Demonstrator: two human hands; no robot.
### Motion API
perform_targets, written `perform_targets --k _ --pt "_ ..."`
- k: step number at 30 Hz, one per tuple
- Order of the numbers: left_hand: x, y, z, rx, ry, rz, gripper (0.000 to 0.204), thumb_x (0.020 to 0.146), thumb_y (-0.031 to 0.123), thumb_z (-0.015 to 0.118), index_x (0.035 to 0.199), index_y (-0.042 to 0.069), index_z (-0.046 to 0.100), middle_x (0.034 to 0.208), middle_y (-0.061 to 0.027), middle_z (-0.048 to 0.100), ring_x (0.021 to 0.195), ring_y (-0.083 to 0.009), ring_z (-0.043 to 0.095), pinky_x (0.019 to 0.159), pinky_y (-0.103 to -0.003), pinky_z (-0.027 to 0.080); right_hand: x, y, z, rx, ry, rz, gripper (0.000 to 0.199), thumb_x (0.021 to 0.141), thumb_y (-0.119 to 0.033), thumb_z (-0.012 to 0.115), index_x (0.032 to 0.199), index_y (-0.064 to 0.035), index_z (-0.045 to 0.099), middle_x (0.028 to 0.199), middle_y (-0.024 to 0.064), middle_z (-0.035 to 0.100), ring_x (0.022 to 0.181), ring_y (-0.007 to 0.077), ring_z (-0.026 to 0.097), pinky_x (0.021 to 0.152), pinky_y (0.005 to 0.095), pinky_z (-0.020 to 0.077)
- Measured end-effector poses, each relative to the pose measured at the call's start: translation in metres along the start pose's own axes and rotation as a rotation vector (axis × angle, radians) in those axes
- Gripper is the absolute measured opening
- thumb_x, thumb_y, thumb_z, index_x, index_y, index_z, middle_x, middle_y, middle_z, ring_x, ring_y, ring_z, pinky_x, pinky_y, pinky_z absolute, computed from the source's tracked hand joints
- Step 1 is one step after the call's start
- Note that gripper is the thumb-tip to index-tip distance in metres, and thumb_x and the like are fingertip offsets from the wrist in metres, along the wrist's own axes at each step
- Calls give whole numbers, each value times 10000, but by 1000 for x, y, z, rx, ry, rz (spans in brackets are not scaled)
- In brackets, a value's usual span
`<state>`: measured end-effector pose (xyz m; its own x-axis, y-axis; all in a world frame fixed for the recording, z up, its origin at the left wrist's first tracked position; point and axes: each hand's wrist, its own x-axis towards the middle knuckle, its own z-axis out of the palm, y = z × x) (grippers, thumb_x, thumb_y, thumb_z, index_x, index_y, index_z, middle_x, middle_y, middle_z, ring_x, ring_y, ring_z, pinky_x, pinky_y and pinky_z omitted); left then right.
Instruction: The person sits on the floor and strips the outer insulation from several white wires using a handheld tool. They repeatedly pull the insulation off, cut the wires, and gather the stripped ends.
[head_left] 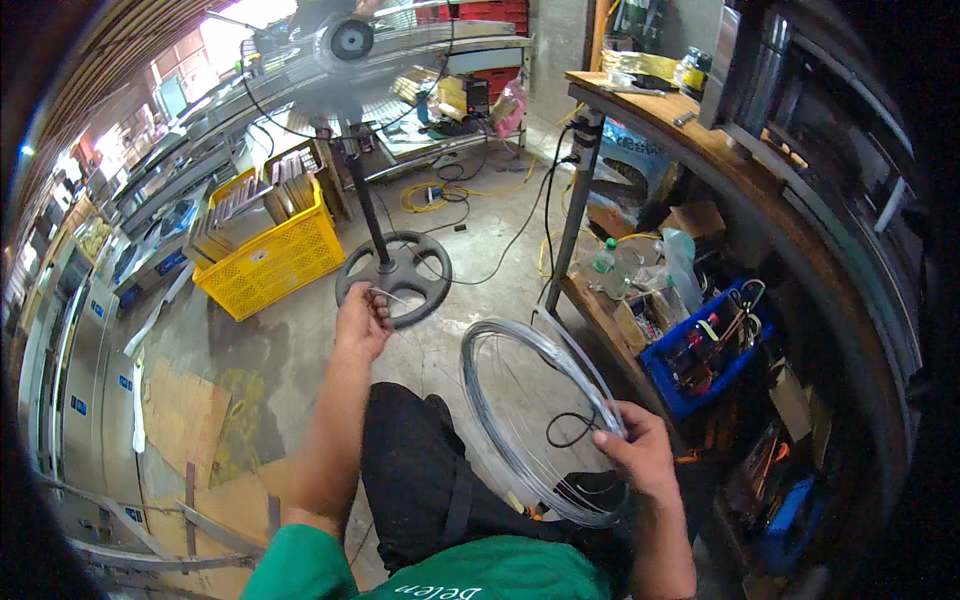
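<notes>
A large coil of thin grey steel wire (520,345) hangs upright in front of me. My right hand (635,450) grips its right side, fingers closed around the bundled strands. My left hand (362,320) is raised further out, pinching the loose end of the wire (388,294) between thumb and fingers. A thin strand runs from that hand back toward the coil. My dark trousers (420,480) are below the coil.
A pedestal fan with a round black base (395,275) stands just beyond my left hand. A yellow crate (275,255) of metal parts is to the left. A wooden workbench (690,130) and a blue bin of tools (705,350) are on the right. Cables lie on the concrete floor.
</notes>
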<state>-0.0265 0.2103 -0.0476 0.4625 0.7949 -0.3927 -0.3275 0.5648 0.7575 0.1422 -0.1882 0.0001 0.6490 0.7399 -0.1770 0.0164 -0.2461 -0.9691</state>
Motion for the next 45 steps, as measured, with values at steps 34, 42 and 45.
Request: perform_targets --k 34,42,45 --pt "-83 -59 12 678 -398 -399 382 1003 282 457 1326 86 512 640 40 413 499 -67 340 444 -220 293 11 152 38 -727 -659 -555 469 860 -514 589 1002 -84 713 929 133 632 904 338 602 748 462 495" --pt "-118 -85 14 510 -433 -502 406 1016 260 434 1383 88 446 647 33 424 485 -67 334 442 -228 301 23 70 28 -804 -381 -802 345 809 -434 653 905 -103 671 819 74 570 807 292 584 692 424 485" --pt "-130 -88 26 511 -446 -562 407 1020 256 423 1389 85 443 649 30 422 481 -67 334 446 -228 304 46 34 29 -872 -236 -881 306 786 -393 677 905 -113 649 803 64 555 812 287 582 686 417 481"
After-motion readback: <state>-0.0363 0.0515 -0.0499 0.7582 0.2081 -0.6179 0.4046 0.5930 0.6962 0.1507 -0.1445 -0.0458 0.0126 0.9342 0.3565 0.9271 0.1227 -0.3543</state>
